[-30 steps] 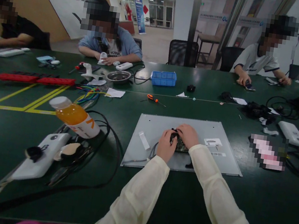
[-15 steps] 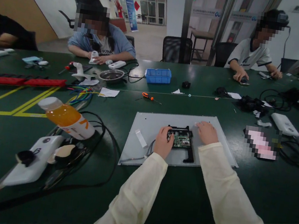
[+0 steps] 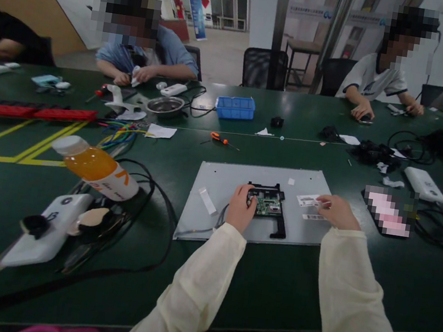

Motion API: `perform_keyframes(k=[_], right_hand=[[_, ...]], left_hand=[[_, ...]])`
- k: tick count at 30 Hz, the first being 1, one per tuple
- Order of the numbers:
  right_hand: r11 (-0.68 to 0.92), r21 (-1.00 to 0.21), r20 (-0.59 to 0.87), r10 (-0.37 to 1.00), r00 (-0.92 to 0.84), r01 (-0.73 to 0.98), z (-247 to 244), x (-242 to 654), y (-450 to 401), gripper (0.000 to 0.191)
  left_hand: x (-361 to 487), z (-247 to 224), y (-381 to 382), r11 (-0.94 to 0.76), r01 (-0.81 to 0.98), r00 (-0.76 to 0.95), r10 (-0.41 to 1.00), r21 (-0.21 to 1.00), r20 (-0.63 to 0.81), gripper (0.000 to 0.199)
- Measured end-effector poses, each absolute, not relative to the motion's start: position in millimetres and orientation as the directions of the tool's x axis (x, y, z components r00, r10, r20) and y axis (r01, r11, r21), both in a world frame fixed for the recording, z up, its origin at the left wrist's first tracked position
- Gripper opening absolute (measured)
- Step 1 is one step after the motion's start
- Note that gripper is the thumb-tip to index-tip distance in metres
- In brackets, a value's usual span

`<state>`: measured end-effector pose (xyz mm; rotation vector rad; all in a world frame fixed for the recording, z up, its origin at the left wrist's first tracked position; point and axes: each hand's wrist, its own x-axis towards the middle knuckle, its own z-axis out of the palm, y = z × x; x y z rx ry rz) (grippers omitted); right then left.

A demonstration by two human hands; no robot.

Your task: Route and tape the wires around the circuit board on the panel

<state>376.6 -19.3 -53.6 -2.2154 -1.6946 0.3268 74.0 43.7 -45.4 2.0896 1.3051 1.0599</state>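
A grey metal panel (image 3: pixel 236 176) lies flat on the green table. On it rests a black frame with a green circuit board (image 3: pixel 268 206). My left hand (image 3: pixel 241 208) grips the left edge of that frame, fingers closed around it. Over the panel's right side, my right hand (image 3: pixel 335 211) is closed in a pinch at the right end of a white label (image 3: pixel 307 200); whether it holds the label or something small and clear cannot be made out. A second white strip lies just below, and a white strip (image 3: pixel 208 201) sits at the panel's left.
An orange drink bottle (image 3: pixel 96 167), a white device (image 3: pixel 49 229) and black cables lie at the left. Beyond the panel are a screwdriver (image 3: pixel 219 138) and a blue basket (image 3: pixel 235 107). At the right is a phone (image 3: pixel 385 211). Other people sit across the table.
My right hand has moved right and a little down, from the panel's upper middle to its right side, uncovering the white labels and a small pale square. My left hand stays on the frame.
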Motion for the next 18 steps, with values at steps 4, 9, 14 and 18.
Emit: perform_keyframes(k=[4, 9, 14, 18], right_hand=[[-0.256, -0.484, -0.003, 0.957, 0.291, 0.837, -57, 373, -19, 0.025], [-0.231, -0.536, 0.109, 0.935, 0.339, 0.812, -52, 366, -18, 0.031], [-0.274, -0.424, 0.320, 0.846, 0.426, 0.863, -41, 352, -17, 0.043], [-0.248, -0.371, 0.261, 0.897, 0.357, 0.895, -45, 346, -18, 0.045]], left_hand=[[74, -43, 43, -0.447, 0.543, 0.265, 0.895, 0.711, 0.359, 0.027], [74, -41, 42, -0.442, 0.549, 0.274, 0.897, 0.710, 0.347, 0.026], [74, -40, 42, -0.448, 0.560, 0.283, 0.894, 0.697, 0.347, 0.026], [73, -40, 42, -0.452, 0.571, 0.291, 0.892, 0.685, 0.346, 0.027]])
